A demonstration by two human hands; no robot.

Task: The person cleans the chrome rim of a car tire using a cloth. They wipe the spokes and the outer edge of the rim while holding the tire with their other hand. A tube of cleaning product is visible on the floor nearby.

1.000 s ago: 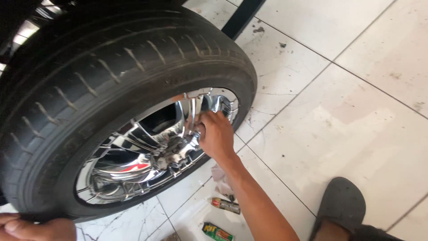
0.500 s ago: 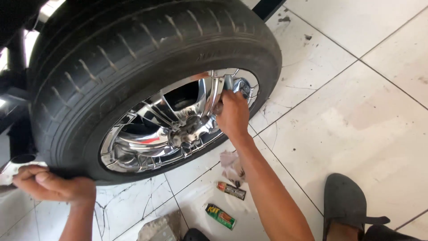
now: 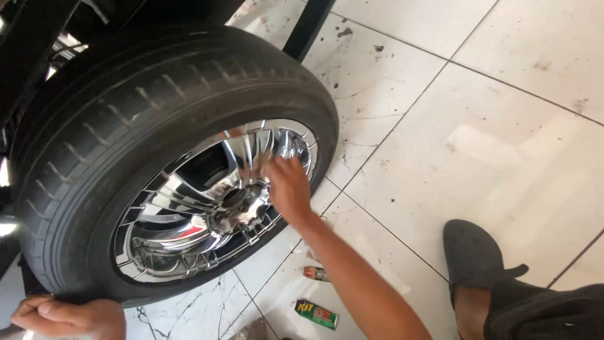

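head view: right hand (image 3: 288, 189) fingers on chrome rim (image 3: 189, 208), grip unclear; left hand (image 3: 69, 317) fingers curled at tyre (image 3: 126, 119) edge.

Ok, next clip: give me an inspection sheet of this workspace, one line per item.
Surface: white tiled floor, speckled with dark spots.
Job's things: black tyre on a chrome wheel rim.
Clutter: two small cans lying on the tiles.
Hands: right hand against the rim spokes, cloth unclear; left hand at the tyre's lower edge.
Cables: nothing seen.
Surroundings: dark slipper on the person's foot; dark vehicle body above.
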